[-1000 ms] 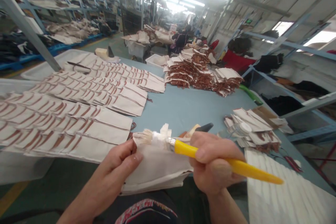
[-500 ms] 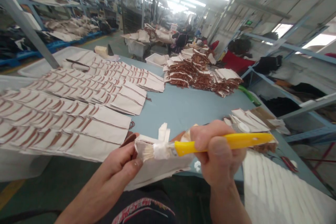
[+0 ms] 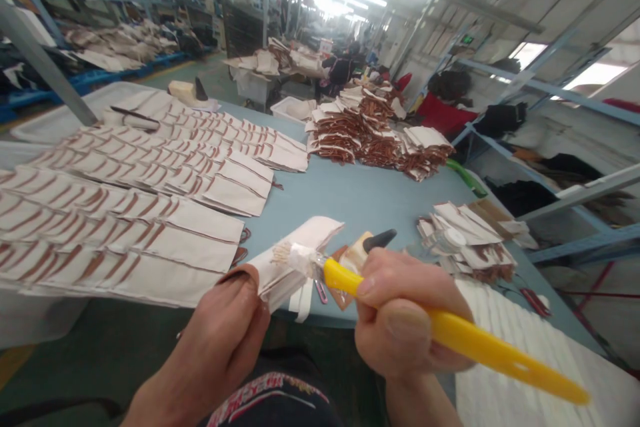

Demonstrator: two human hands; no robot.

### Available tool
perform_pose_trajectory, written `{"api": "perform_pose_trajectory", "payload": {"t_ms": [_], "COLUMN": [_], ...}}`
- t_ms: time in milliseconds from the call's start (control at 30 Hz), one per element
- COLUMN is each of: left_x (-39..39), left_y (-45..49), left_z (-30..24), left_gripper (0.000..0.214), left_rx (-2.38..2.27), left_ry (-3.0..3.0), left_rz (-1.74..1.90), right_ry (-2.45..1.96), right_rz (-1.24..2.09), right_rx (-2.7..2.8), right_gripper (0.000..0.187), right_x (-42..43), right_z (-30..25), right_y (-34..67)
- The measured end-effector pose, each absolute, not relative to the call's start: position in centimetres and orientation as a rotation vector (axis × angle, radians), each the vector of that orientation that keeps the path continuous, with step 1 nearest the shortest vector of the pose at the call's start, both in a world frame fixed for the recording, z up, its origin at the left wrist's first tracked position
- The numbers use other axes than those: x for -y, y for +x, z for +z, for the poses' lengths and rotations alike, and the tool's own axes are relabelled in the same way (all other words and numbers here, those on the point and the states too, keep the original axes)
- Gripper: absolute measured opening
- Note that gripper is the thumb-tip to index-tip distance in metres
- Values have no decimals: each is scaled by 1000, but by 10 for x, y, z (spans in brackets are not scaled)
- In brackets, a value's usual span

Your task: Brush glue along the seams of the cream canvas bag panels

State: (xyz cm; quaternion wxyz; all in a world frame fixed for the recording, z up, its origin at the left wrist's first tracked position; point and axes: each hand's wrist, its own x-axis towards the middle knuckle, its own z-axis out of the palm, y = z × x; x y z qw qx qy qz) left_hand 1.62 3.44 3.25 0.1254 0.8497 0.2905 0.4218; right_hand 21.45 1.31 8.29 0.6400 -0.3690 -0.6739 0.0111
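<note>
My left hand (image 3: 220, 327) is closed on a white-faced leather piece (image 3: 315, 233) with a brown edge folded back near the fingers. The piece slants up and to the right above the table's front edge. A yellow-handled brush (image 3: 500, 345) is gripped in my right hand (image 3: 413, 313), its handle pointing down to the right. White material covers the brush's ferrule, and its pale bristles (image 3: 283, 253) are at the white face of the piece. White strips (image 3: 301, 301) hang just below the piece. Beyond my right hand lies a pale block with a black part (image 3: 380, 240).
Overlapping rows of white pieces with brown edges (image 3: 200, 240) cover the table's left side. Stacked brown-and-white pieces (image 3: 360, 127) stand at the back. A smaller pile (image 3: 465, 233) and a ribbed white sheet (image 3: 530, 353) are at right. Blue shelving (image 3: 575, 243) borders the right.
The leather piece has turned so that its far end points up and to the right. The brush's handle end has swung down, with the bristles higher on the piece.
</note>
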Motion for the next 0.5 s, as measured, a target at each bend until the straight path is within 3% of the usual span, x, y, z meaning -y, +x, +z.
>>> {"api": "perform_pose_trajectory", "payload": {"t_ms": [267,500], "left_x": [-40,-36], "left_y": [14,8], "left_z": [11,2], "left_gripper": [25,29], "left_rx": [-844,-879], "left_ry": [2643,2660], "left_rz": [1311,1292], "right_ry": [-982,-837], "right_rz": [-31,50], "right_rx": [1815,1531], "right_gripper": [32,31], "right_x": [22,12], "right_z": [84,75], "right_y": [192,198]}}
